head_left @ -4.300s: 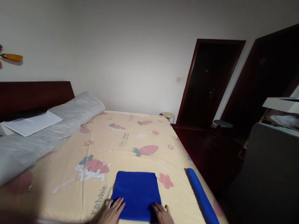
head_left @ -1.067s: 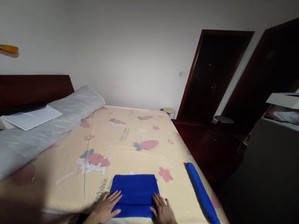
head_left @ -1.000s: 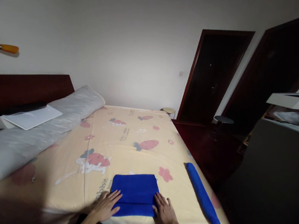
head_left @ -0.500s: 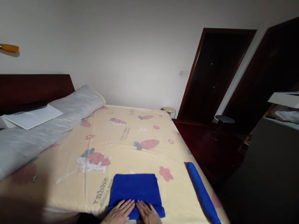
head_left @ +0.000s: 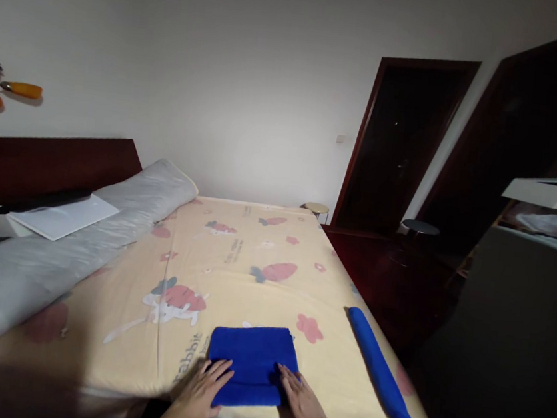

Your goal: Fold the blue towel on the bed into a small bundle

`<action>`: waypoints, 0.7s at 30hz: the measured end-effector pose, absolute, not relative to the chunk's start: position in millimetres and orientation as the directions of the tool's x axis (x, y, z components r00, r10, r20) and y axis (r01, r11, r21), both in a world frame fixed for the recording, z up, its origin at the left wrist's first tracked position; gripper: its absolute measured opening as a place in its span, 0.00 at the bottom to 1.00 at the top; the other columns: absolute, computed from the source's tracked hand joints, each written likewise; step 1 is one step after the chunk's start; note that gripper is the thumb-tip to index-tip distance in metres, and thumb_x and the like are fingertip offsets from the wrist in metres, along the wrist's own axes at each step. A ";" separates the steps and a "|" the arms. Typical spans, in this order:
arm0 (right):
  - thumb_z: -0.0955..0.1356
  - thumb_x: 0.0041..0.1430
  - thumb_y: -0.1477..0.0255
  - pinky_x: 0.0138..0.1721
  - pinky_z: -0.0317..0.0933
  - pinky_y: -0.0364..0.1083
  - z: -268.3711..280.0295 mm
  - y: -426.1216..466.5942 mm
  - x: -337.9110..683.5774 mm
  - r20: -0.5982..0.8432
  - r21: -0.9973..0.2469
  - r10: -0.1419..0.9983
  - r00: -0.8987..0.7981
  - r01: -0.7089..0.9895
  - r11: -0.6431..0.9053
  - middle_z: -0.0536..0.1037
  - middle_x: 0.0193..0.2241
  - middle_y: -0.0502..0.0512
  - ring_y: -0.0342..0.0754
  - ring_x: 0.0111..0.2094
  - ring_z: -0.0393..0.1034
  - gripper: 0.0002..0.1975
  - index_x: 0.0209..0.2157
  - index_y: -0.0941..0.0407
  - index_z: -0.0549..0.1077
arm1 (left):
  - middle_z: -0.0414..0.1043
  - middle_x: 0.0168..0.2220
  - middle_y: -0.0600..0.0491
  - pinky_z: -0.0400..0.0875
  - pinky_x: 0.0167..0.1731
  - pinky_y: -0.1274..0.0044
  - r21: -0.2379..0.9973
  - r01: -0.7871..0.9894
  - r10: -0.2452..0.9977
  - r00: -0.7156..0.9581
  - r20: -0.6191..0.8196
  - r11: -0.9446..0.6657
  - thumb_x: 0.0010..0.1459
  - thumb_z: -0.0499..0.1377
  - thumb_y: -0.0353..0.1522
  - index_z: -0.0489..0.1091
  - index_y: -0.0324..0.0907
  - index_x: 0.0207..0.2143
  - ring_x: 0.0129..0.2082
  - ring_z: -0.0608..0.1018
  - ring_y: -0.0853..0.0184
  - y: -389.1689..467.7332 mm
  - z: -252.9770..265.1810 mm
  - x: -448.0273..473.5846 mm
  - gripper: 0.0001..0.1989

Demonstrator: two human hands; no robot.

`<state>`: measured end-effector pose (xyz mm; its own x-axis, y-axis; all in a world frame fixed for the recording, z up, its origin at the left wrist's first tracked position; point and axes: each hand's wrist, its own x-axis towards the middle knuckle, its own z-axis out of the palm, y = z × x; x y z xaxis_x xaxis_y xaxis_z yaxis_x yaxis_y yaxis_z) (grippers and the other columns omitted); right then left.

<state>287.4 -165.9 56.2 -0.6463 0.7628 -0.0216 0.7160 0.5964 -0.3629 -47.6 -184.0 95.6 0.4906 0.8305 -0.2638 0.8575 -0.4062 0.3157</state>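
Rests bare left hand (head_left: 201, 391) and bare right hand (head_left: 304, 405) on a flat, folded blue cloth (head_left: 255, 352), left of a long blue fabric roll (head_left: 381, 370).

Head-worn view, facing forward and down, hands (head_left: 201, 389) near

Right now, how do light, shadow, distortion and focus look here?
Head view throughout: the wall is brightest mid-frame; the door looks nearly black and leaning; shadow darkens the near-left corner of the bed; the folded blue cloth appears fairly sharp, without glare.

Pale wall (head_left: 251, 98) (dimly lit), dark door (head_left: 398, 149), reddish floor (head_left: 368, 259).
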 end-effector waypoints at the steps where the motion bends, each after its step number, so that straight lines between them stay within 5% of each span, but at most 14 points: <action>1: 0.59 0.52 0.72 0.64 0.48 0.63 61.3 -164.6 288.6 -0.009 -0.353 0.770 -0.639 0.722 0.595 0.51 0.65 0.68 0.59 0.65 0.49 0.32 0.61 0.63 0.57 | 0.46 0.69 0.55 0.42 0.67 0.57 0.306 0.869 0.848 0.467 -0.249 -0.389 0.46 0.56 0.31 0.48 0.54 0.63 0.68 0.51 0.59 -182.3 97.9 -48.4 0.40; 5: 0.58 0.50 0.75 0.62 0.48 0.63 82.2 -163.6 289.9 -0.014 -0.298 0.847 -0.531 0.811 0.503 0.59 0.64 0.63 0.58 0.62 0.57 0.25 0.52 0.56 0.68 | 0.63 0.60 0.52 0.49 0.65 0.62 0.290 0.895 0.899 0.399 -0.178 -0.340 0.45 0.54 0.30 0.62 0.51 0.54 0.63 0.61 0.60 -178.3 101.7 -52.9 0.30; 9: 0.58 0.49 0.75 0.58 0.50 0.60 91.2 -166.6 284.7 -0.046 -0.260 0.894 -0.445 0.870 0.419 0.76 0.47 0.62 0.56 0.52 0.66 0.20 0.42 0.57 0.72 | 0.70 0.52 0.53 0.58 0.60 0.67 0.304 0.889 0.894 0.407 -0.185 -0.342 0.46 0.53 0.30 0.66 0.51 0.47 0.57 0.68 0.62 -178.1 106.8 -54.1 0.23; 17: 0.60 0.45 0.72 0.53 0.55 0.54 86.0 -167.6 278.1 -0.082 -0.283 0.910 -0.406 0.885 0.369 0.78 0.42 0.59 0.53 0.46 0.69 0.20 0.41 0.57 0.72 | 0.76 0.48 0.48 0.68 0.50 0.65 0.219 0.942 0.887 0.318 -0.336 -0.254 0.46 0.52 0.30 0.69 0.47 0.46 0.50 0.75 0.57 -169.8 124.4 -49.4 0.22; 21: 0.59 0.49 0.72 0.54 0.55 0.57 83.0 -169.5 270.2 -0.091 -0.264 0.922 -0.377 0.901 0.343 0.77 0.45 0.60 0.55 0.49 0.68 0.21 0.44 0.57 0.72 | 0.76 0.48 0.42 0.63 0.56 0.57 0.152 0.968 0.900 0.243 -0.363 -0.201 0.49 0.50 0.30 0.70 0.42 0.47 0.52 0.74 0.53 -170.2 118.4 -42.0 0.22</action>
